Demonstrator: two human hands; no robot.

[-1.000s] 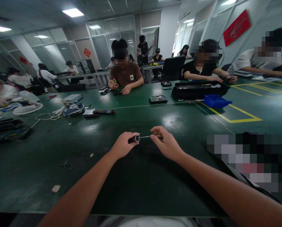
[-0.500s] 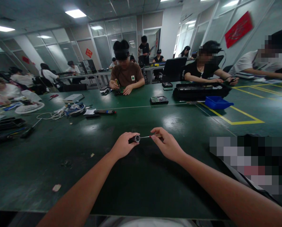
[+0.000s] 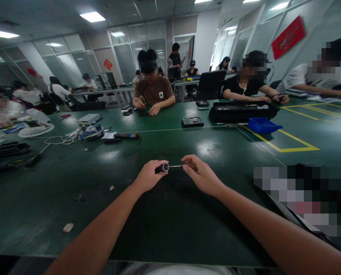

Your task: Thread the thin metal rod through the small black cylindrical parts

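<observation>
My left hand (image 3: 150,175) is closed around a dark cylindrical part (image 3: 165,167) whose round, light-rimmed end faces toward me and to the right. In my right hand (image 3: 203,175) is a screwdriver (image 3: 175,166), pinched by its handle between thumb and fingers. Its thin metal shaft points left and reaches the round end of the cylinder; whether the tip sits inside cannot be made out. Both hands are above the green table (image 3: 159,229), near its middle. My palm and fingers cover most of the cylinder and much of the screwdriver handle.
Farther off lie a hard drive (image 3: 192,122), a blue tray (image 3: 263,125) and a long black housing (image 3: 243,111). Pen-like tools (image 3: 127,135) and cables (image 3: 61,140) are at the left. A dark bag-like object (image 3: 308,206) lies at right. Several people sit around the table.
My hands stay in almost the same place. The fingers of my right hand have shifted slightly on the screwdriver handle, and the shaft still meets the cylinder's end.
</observation>
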